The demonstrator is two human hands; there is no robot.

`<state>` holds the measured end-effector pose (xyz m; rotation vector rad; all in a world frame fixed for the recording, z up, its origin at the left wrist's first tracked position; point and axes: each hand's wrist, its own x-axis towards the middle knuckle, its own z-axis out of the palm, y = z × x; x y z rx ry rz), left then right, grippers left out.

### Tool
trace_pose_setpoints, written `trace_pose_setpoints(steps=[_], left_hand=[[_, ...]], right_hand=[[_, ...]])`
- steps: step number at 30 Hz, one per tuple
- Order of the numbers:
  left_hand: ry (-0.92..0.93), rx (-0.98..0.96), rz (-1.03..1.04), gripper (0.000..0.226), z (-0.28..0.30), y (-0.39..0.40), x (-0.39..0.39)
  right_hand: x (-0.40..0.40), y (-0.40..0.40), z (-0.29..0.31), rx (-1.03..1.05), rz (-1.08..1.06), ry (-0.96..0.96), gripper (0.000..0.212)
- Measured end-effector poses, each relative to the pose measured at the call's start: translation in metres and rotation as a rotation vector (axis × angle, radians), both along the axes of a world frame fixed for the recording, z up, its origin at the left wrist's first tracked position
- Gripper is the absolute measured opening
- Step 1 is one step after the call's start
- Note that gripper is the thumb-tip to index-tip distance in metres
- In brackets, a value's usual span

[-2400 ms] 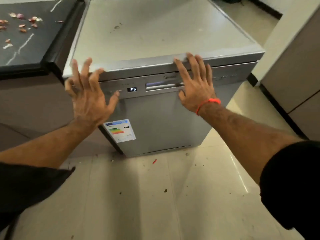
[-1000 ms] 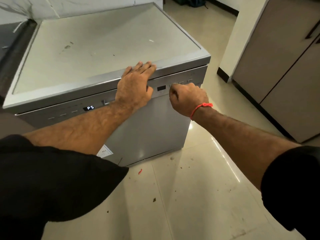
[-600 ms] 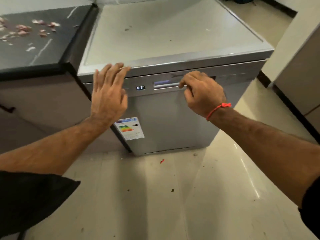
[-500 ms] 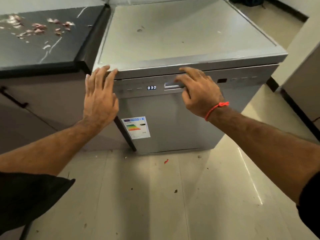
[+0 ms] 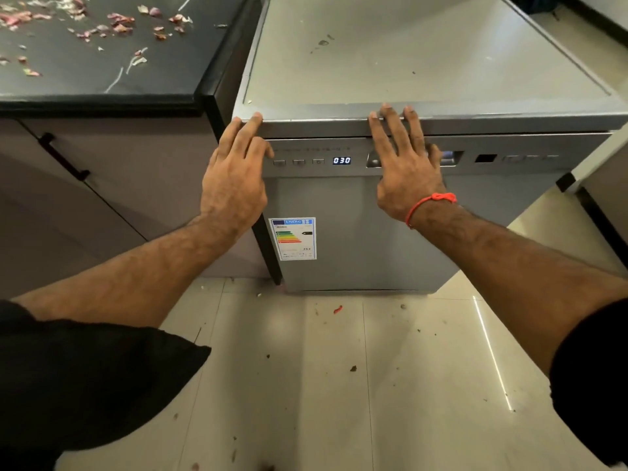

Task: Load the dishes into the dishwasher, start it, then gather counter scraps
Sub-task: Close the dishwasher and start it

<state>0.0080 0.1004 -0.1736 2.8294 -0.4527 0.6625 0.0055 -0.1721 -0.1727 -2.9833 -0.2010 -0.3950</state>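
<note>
Dishwasher (image 5: 356,232) stands at 12 o'clock, door closed — contents hidden; display (image 5: 341,160) reads 030; an energy label (image 5: 293,238) sits low on the door. Left hand (image 5: 234,178) and right hand (image 5: 406,175) lie flat against its top front edge, grip apart, fingers straight. At 10 o'clock, scraps (image 5: 115,23) litter the dark table (image 5: 102,86); crumbs dot the floor (image 5: 339,385).

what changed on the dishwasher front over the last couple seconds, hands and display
The display went from P5 to 030. The right hand had curled at the buttons and then at the handle recess; it is now flat, fingers straight, over the recess with fingertips at the top edge. The left hand moved to the left corner of the dishwasher. The door stayed closed, and the scraps stayed on the counter.
</note>
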Motion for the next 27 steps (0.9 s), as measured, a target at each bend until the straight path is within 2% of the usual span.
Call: trace_pose_setpoints(steps=[6, 16, 23, 27], left_hand=[[0.035, 0.003, 0.026, 0.014, -0.001, -0.004, -0.004], [0.114, 0.016, 0.094, 0.018, 0.023, -0.011, -0.005], [0.246, 0.062, 0.091, 0.010, 0.073, -0.012, -0.004], [0.389, 0.217, 0.037, 0.019, 0.093, -0.006, -0.003]], right_hand=[[-0.001, 0.002, 0.004, 0.041, 0.004, 0.003, 0.098], [-0.001, 0.012, 0.017, 0.282, -0.024, -0.019, 0.090], [0.003, 0.010, 0.035, 0.271, -0.039, 0.139, 0.081], [0.002, 0.014, 0.061, 0.180, -0.042, 0.288, 0.081]])
